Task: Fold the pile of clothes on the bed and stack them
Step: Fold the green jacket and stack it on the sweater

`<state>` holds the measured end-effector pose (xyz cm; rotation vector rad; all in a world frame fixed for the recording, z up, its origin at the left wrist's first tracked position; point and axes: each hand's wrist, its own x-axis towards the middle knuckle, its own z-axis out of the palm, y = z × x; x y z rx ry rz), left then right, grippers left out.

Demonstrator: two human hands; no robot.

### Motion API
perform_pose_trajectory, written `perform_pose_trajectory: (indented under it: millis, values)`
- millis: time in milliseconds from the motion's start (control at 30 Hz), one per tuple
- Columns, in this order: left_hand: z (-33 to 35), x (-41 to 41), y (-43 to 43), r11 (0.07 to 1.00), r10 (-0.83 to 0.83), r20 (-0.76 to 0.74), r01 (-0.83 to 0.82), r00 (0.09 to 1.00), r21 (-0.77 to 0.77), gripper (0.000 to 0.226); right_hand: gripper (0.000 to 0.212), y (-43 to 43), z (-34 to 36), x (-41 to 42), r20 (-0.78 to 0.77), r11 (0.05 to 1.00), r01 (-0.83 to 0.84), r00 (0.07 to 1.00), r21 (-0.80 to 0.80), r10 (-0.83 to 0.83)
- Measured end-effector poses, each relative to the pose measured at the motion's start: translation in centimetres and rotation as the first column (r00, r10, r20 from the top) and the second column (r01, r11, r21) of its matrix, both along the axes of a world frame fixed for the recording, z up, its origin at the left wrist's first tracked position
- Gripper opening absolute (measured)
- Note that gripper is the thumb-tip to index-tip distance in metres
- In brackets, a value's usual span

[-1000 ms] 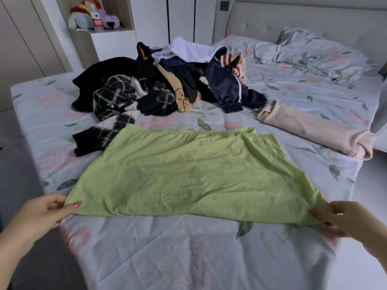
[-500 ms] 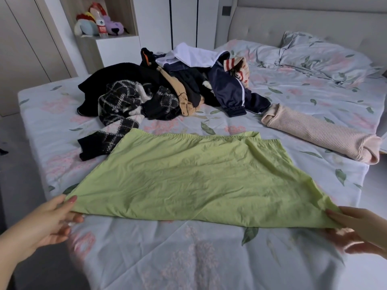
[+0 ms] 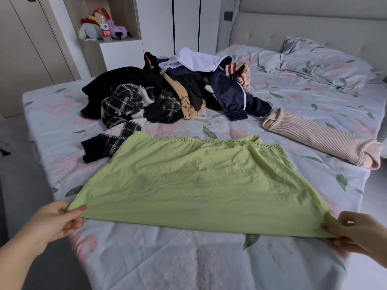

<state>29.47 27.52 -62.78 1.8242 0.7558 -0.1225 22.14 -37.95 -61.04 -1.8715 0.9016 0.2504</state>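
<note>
Green garment (image 3: 194, 185) lay spread flat on bed (image 3: 188, 264). Left hand (image 3: 56, 222) pinched garment's near-left corner, thumb on top. Right hand (image 3: 362, 235) pinched its near-right corner, fingers curled. Pile of clothes (image 3: 167, 95) sat beyond garment's far edge. Folded pink knit (image 3: 320, 141) lay off garment's far-right corner, apart from it

No legible text is found. A red label is carried by the bottle (image 3: 105, 30) on the shelf (image 3: 117, 40); its print cannot be read.
</note>
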Motion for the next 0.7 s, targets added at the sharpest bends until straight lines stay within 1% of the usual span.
perform_pose_trajectory:
  millis: [67,100,133,167,200,233,267,300,333,367,400,433,467,500,533,600,633,700]
  values:
    - [0.2,0.2,0.1,0.997,-0.013,-0.028,0.015,1.000,0.074,0.023,0.031,0.2,0.5,0.3,-0.033,0.994,-0.003,0.999,-0.106,0.000]
    - [0.4,0.3,0.0,0.989,-0.018,-0.020,0.021,1.000,0.146,0.032,0.030,0.4,0.7,0.4,-0.026,0.978,-0.004,1.000,-0.208,-0.002]
    - [0.5,0.3,-0.2,0.963,-0.023,0.002,0.022,1.000,0.270,0.043,0.031,0.7,0.9,0.6,0.020,0.935,-0.013,1.000,-0.354,0.022]
    - [0.7,0.4,-0.4,0.888,-0.031,0.016,0.020,0.999,0.459,0.055,0.032,1.2,0.9,0.9,0.088,0.841,-0.009,0.994,-0.541,0.067]
    - [0.7,0.5,-0.8,0.774,-0.062,0.027,0.030,0.998,0.633,0.061,0.033,2.0,1.0,1.3,0.168,0.719,0.024,0.977,-0.695,0.130]
    - [0.9,0.6,-1.5,0.663,-0.130,0.058,0.043,0.990,0.748,0.060,0.031,3.4,1.4,1.5,0.247,0.619,0.066,0.945,-0.783,0.213]
    - [1.2,0.6,-2.8,0.591,-0.232,0.091,0.066,0.968,0.804,0.052,0.026,5.1,1.7,1.7,0.302,0.568,0.085,0.905,-0.819,0.301]
    - [1.6,0.7,-4.5,0.566,-0.354,0.119,0.111,0.928,0.817,0.042,0.024,6.9,1.9,2.2,0.332,0.556,0.069,0.860,-0.828,0.388]
    - [2.0,0.8,-6.5,0.569,-0.476,0.147,0.177,0.867,0.803,0.035,0.028,8.7,1.9,2.8,0.331,0.556,0.018,0.820,-0.831,0.467]
    - [2.1,0.9,-8.5,0.581,-0.568,0.171,0.245,0.805,0.776,0.031,0.035,10.6,1.7,3.4,0.298,0.559,-0.062,0.795,-0.827,0.528]
    - [2.2,1.1,-10.7,0.567,-0.641,0.170,0.313,0.749,0.762,0.033,0.045,12.5,1.3,4.2,0.228,0.529,-0.161,0.772,-0.833,0.594]
    - [2.1,1.2,-12.8,0.511,-0.701,0.122,0.375,0.702,0.773,0.039,0.053,14.3,0.7,4.9,0.120,0.456,-0.264,0.746,-0.850,0.655]
    - [1.9,1.5,-14.7,0.422,-0.748,0.049,0.417,0.662,0.805,0.047,0.058,15.8,0.0,5.6,0.014,0.381,-0.359,0.712,-0.852,0.702]
    - [1.6,1.9,-16.3,0.332,-0.780,-0.024,0.447,0.625,0.831,0.054,0.060,17.1,-0.9,6.2,-0.063,0.329,-0.435,0.677,-0.838,0.733]
    - [1.4,2.3,-17.6,0.264,-0.800,-0.083,0.474,0.594,0.840,0.059,0.059,18.3,-1.6,6.8,-0.091,0.308,-0.477,0.645,-0.823,0.759]
    - [0.7,3.1,-19.5,0.204,-0.815,-0.135,0.497,0.563,0.844,0.058,0.061,20.2,-2.4,8.2,-0.054,0.328,-0.493,0.612,-0.806,0.789]
    - [0.2,3.5,-20.2,0.182,-0.813,-0.158,0.503,0.560,0.845,0.056,0.062,20.9,-2.7,8.8,-0.045,0.336,-0.503,0.603,-0.796,0.796]
    - [-0.8,4.1,-20.7,0.160,-0.784,-0.229,0.544,0.577,0.824,0.056,0.064,21.7,-3.1,9.9,-0.073,0.317,-0.533,0.587,-0.784,0.806]
